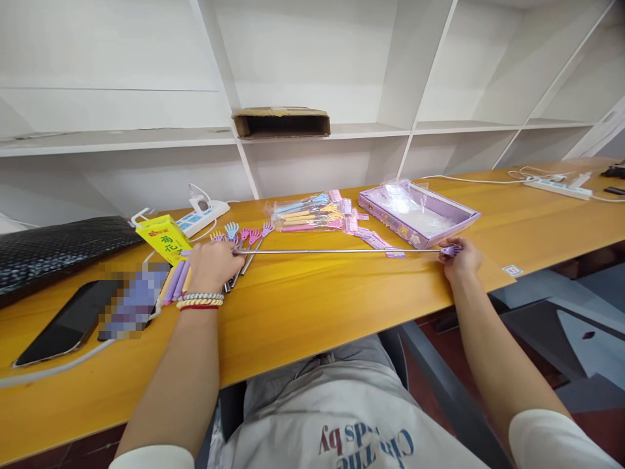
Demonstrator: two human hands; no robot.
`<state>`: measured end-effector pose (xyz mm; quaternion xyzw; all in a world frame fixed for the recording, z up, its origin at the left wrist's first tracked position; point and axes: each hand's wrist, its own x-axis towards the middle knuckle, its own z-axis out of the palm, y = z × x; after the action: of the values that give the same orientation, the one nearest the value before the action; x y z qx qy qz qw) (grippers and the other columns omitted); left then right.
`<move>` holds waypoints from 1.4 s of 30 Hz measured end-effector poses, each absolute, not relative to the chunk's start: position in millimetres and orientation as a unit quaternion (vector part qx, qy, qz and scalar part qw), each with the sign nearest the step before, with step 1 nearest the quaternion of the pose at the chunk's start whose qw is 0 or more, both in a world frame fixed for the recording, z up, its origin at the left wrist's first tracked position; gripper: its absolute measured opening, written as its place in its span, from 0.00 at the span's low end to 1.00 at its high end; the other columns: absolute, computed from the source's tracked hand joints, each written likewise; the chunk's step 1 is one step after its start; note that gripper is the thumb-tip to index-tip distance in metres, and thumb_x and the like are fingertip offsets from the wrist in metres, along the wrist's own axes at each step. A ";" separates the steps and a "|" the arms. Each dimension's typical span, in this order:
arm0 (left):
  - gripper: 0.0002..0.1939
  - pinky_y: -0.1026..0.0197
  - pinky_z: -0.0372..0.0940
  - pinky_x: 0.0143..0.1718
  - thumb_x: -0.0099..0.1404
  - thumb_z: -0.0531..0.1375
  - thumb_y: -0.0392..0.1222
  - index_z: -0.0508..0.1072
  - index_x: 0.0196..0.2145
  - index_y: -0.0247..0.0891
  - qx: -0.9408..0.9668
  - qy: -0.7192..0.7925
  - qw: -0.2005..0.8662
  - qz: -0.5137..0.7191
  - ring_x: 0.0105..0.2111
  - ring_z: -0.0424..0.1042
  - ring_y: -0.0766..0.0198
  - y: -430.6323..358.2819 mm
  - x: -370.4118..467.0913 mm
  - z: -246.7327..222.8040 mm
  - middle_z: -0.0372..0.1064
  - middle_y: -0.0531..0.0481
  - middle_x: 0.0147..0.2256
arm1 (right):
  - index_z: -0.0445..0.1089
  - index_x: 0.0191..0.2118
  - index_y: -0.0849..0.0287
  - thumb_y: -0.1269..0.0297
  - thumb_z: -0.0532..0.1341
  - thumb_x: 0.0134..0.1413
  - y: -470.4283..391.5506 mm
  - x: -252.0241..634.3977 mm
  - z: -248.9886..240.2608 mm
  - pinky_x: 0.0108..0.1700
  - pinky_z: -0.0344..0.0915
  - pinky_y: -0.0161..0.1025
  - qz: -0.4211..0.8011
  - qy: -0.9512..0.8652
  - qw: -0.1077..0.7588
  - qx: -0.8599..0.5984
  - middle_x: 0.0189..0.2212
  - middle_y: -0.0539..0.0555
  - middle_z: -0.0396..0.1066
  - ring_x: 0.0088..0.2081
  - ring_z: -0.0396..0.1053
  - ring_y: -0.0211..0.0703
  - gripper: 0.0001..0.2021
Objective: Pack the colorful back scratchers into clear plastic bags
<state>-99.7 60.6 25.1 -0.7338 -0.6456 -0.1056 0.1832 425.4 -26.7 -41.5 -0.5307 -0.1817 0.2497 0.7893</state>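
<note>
A telescopic back scratcher [336, 251] is stretched out level above the wooden table, its thin metal rod fully in sight. My left hand [215, 266] is closed round its handle end, and my right hand [461, 258] pinches the purple claw head at the other end. Beneath and behind my left hand lie several more back scratchers [250, 238] with pink, blue, yellow and purple claws; my hand hides part of them. Their purple handles [180, 281] stick out to the left of my wrist.
Several bagged back scratchers [310, 213] lie behind the rod, near purple cards [371, 238] and an open purple box [415, 212]. On the left are a yellow box [163, 240], a black phone [66, 324] and a power strip [205, 218]. A cardboard box [282, 124] sits on the shelf.
</note>
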 end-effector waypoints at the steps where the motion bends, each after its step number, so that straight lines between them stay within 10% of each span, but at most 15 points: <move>1: 0.11 0.53 0.57 0.34 0.51 0.54 0.43 0.75 0.26 0.37 -0.739 -0.645 0.170 -0.090 0.33 0.69 0.47 59.2 -95.8 25.9 0.71 0.40 0.26 | 0.63 0.22 0.60 0.65 0.56 0.43 -26.0 419.7 -39.6 0.12 0.51 0.30 0.239 -0.179 0.783 -0.546 0.16 0.49 0.67 0.13 0.59 0.33 0.05; 16: 0.15 0.54 0.57 0.28 0.56 0.52 0.41 0.77 0.31 0.36 -0.797 -0.588 0.121 -0.064 0.30 0.72 0.47 7.5 3.8 19.9 0.72 0.37 0.26 | 0.61 0.28 0.55 0.57 0.58 0.49 -29.4 163.4 -19.6 0.28 0.62 0.37 0.256 -0.471 0.640 -0.550 0.20 0.49 0.67 0.23 0.64 0.38 0.09; 34: 0.17 0.60 0.55 0.30 0.64 0.51 0.53 0.73 0.40 0.42 -0.900 -0.389 0.096 -0.172 0.33 0.71 0.61 21.8 -9.9 -3.5 0.72 0.49 0.33 | 0.62 0.35 0.57 0.48 0.58 0.49 -17.4 161.3 -35.5 0.14 0.54 0.32 0.446 -0.486 0.567 -0.494 0.20 0.46 0.69 0.12 0.56 0.31 0.16; 42: 0.23 0.61 0.53 0.29 0.64 0.48 0.58 0.73 0.40 0.40 -0.917 -0.350 0.100 -0.161 0.33 0.71 0.61 16.2 -7.5 4.3 0.73 0.48 0.33 | 0.64 0.33 0.58 0.51 0.56 0.53 -22.0 164.7 -32.5 0.21 0.56 0.32 0.339 -0.546 0.578 -0.503 0.15 0.45 0.63 0.17 0.58 0.33 0.14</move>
<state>-7.5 16.2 4.3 -0.9172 -0.3504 -0.1614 0.0996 164.7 -22.0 -32.5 -0.5033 -0.5460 0.3389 0.5777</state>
